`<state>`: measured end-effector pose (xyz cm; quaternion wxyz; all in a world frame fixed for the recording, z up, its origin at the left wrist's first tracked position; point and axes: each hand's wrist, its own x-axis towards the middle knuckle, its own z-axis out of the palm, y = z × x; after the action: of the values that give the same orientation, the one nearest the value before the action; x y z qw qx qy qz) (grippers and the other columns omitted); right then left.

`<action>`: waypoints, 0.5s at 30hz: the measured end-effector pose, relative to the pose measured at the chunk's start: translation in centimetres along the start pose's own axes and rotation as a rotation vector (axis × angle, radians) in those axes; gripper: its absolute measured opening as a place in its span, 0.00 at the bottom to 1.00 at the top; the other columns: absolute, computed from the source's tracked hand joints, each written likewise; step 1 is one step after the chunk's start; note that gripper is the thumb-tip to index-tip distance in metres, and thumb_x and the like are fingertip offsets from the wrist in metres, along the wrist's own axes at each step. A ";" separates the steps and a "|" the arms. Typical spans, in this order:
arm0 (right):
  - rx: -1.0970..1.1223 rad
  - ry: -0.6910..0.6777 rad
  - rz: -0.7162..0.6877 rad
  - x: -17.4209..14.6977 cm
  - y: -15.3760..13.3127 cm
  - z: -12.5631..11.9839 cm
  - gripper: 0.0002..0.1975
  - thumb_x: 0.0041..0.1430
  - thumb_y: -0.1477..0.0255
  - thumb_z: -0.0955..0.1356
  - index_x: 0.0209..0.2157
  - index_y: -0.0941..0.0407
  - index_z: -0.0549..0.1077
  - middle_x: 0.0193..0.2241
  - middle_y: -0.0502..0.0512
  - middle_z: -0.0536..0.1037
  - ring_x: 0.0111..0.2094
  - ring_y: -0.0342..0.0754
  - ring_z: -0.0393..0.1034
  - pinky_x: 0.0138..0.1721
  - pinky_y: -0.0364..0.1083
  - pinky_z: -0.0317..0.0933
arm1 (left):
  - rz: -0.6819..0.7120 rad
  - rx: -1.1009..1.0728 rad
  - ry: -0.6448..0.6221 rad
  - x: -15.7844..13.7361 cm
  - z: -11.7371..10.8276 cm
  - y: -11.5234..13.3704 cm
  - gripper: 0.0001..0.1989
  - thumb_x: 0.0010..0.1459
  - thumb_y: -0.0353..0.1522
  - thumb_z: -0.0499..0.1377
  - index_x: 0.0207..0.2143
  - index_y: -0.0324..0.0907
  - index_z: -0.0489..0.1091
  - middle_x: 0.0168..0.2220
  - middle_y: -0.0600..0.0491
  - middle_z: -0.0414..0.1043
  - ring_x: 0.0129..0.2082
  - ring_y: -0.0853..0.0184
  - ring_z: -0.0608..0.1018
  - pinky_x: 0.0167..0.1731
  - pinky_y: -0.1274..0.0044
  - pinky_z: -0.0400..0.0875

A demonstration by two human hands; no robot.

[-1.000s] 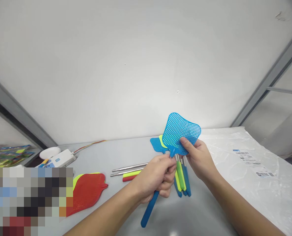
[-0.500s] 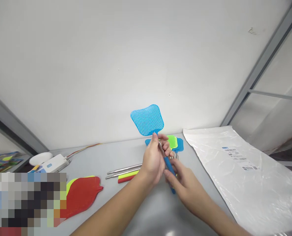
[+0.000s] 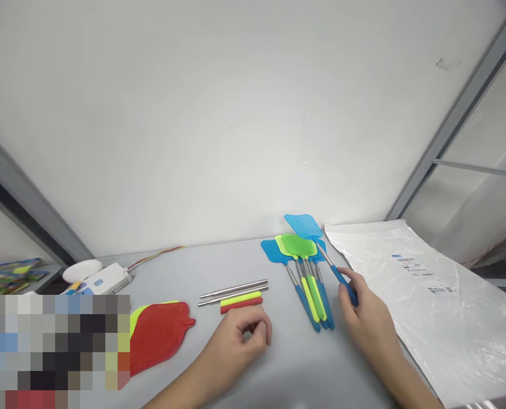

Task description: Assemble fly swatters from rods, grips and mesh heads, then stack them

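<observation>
In my right hand is a blue fly swatter, gripped by its handle, its mesh head up by the wall. Just left of it lies a bunch of assembled fly swatters, blue and green, heads toward the wall. My left hand is loosely curled with nothing in it, low over the table. Right beyond its knuckles lie a red handle and a yellow handle, with two metal rods behind them. To the left is a red swatter head over a yellow-green one.
A large white plastic mailer with a label covers the table's right side. At the back left are a white power strip with thin wires and a white round object. A white wall rises behind the grey table.
My left hand has let go of the blue fly swatter and moved down and left. My right hand has carried it right, beside the bunch, and the head is lower.
</observation>
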<state>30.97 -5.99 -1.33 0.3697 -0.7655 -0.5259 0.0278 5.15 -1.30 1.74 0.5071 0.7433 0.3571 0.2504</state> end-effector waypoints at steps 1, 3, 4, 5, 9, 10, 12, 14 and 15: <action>-0.059 0.004 0.005 0.2 0.2 0.3 0.19 0.64 0.61 0.58 0.53 0.50 0.67 0.29 0.52 0.76 0.27 0.51 0.71 0.29 0.47 0.61 | -0.008 0.000 -0.004 -0.4 0.0 0.0 0.10 0.54 0.26 0.50 0.23 0.41 0.66 0.24 0.56 0.64 0.27 0.69 0.67 0.29 0.79 0.60; -0.149 -0.009 0.011 0.6 0.1 0.9 0.19 0.64 0.62 0.57 0.53 0.50 0.66 0.32 0.54 0.78 0.30 0.54 0.73 0.30 0.49 0.62 | 0.004 -0.005 0.002 -1.0 -0.1 0.0 0.09 0.50 0.24 0.52 0.24 0.41 0.71 0.26 0.54 0.69 0.28 0.68 0.70 0.31 0.79 0.62; -0.184 -0.024 0.010 0.7 0.0 1.1 0.19 0.65 0.63 0.56 0.53 0.51 0.66 0.33 0.54 0.78 0.30 0.55 0.74 0.30 0.49 0.61 | 0.023 -0.014 0.016 -1.2 -0.1 0.0 0.09 0.49 0.24 0.53 0.24 0.41 0.72 0.26 0.53 0.70 0.29 0.68 0.71 0.31 0.79 0.63; -0.216 -0.039 0.009 0.8 -0.1 1.4 0.19 0.65 0.63 0.56 0.54 0.51 0.65 0.33 0.55 0.79 0.30 0.55 0.74 0.29 0.49 0.61 | 0.043 -0.032 0.035 -1.3 -0.1 -0.1 0.10 0.48 0.23 0.53 0.24 0.41 0.73 0.27 0.53 0.71 0.29 0.67 0.72 0.32 0.78 0.64; -0.331 -0.094 0.013 0.8 -0.7 2.0 0.20 0.66 0.63 0.55 0.55 0.52 0.63 0.31 0.54 0.80 0.29 0.56 0.74 0.27 0.49 0.59 | 0.078 -0.133 0.125 -1.3 0.5 -1.0 0.09 0.45 0.22 0.55 0.23 0.41 0.74 0.26 0.52 0.71 0.29 0.67 0.72 0.32 0.77 0.65; -0.352 -0.101 0.015 0.8 -0.7 2.1 0.20 0.66 0.63 0.54 0.55 0.52 0.63 0.31 0.54 0.80 0.29 0.57 0.74 0.27 0.49 0.59 | 0.081 -0.151 0.138 -1.2 0.7 -1.3 0.09 0.46 0.22 0.56 0.24 0.41 0.74 0.26 0.51 0.71 0.29 0.67 0.72 0.32 0.77 0.66; -0.381 -0.105 0.016 0.9 -0.7 2.3 0.20 0.66 0.63 0.54 0.55 0.52 0.63 0.33 0.55 0.80 0.30 0.57 0.75 0.26 0.49 0.58 | 0.095 -0.175 0.149 -1.1 1.0 -1.7 0.08 0.48 0.23 0.57 0.25 0.41 0.75 0.27 0.51 0.70 0.29 0.67 0.71 0.33 0.76 0.66; -0.396 -0.109 0.008 0.9 -0.5 2.5 0.20 0.66 0.63 0.55 0.55 0.52 0.63 0.35 0.56 0.80 0.30 0.56 0.75 0.26 0.49 0.58 | 0.098 -0.209 0.155 -1.1 1.1 -2.0 0.06 0.51 0.25 0.59 0.27 0.41 0.76 0.30 0.51 0.70 0.30 0.67 0.70 0.34 0.76 0.65; -0.401 -0.114 -0.001 0.8 -0.5 2.5 0.21 0.65 0.63 0.55 0.56 0.53 0.63 0.36 0.56 0.80 0.30 0.56 0.75 0.26 0.49 0.58 | 0.087 -0.231 0.158 -1.1 1.1 -2.1 0.05 0.53 0.27 0.59 0.28 0.42 0.76 0.31 0.50 0.70 0.31 0.67 0.70 0.35 0.76 0.65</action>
<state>29.87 -3.87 -2.62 0.1798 -0.8206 -0.5413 -0.0344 4.70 -2.26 -0.62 0.5482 0.6727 0.3323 0.3695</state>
